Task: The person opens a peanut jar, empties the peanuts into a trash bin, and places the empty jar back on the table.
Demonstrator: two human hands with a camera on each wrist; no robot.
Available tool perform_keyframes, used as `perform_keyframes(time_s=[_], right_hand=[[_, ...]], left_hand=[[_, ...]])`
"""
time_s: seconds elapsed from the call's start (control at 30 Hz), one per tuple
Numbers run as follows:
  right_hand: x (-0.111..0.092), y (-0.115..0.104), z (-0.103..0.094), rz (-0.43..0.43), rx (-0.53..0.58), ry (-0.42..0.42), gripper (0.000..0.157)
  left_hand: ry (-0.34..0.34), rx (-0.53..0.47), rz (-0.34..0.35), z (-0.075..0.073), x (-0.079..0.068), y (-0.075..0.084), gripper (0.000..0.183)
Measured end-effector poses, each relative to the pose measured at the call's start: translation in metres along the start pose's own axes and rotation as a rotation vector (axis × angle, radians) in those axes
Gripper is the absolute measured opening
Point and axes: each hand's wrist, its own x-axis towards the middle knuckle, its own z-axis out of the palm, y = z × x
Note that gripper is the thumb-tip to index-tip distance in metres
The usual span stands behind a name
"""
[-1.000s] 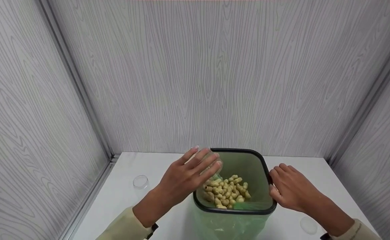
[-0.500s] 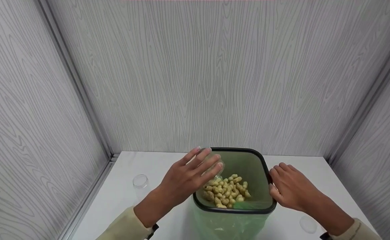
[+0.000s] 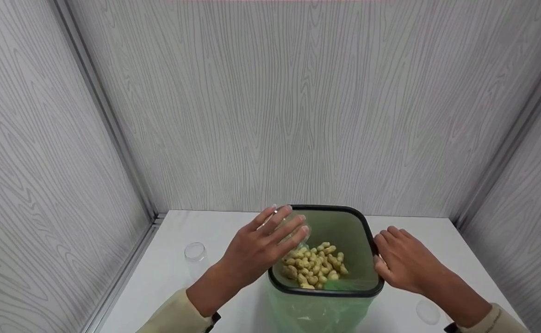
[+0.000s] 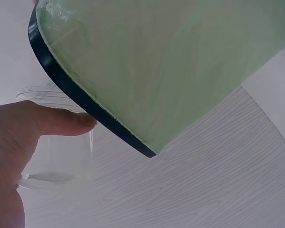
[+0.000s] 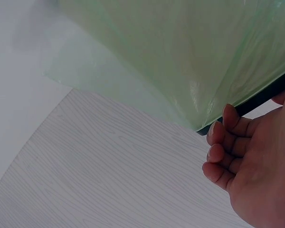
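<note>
In the head view a trash bin with a black rim and a translucent green bag stands on the white table. Many unshelled peanuts lie inside it. My left hand is over the rim's left side, holding a clear jar, mostly hidden behind the fingers. The left wrist view shows the thumb across that jar, beside the rim; no contents are visible in it. On the bin's right side my right hand grips the rim, its fingertips curled at the edge.
Another clear jar stands on the table to the left. A clear round lid lies at the right, near my right forearm. Grey wood-patterned panels enclose the table at the back and sides.
Both hands stay nearly where they were. The left fingers and the jar tilt very slightly; the peanuts and bin look the same.
</note>
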Motion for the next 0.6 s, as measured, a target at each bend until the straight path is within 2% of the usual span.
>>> perform_keyframes(time_s=[0.37,0.6], right_hand=[[-0.0001,-0.0009,-0.0012,0.009,-0.006,-0.021,0.016],[0.0000,-0.0010,-0.0022,0.014,0.003,-0.023,0.015]], left_hand=[[0.005,0.005,-0.073,0.0012,-0.0040,-0.0038,0.059],[0.009,0.026,-0.148,0.0035,-0.0086,-0.0067,0.063]])
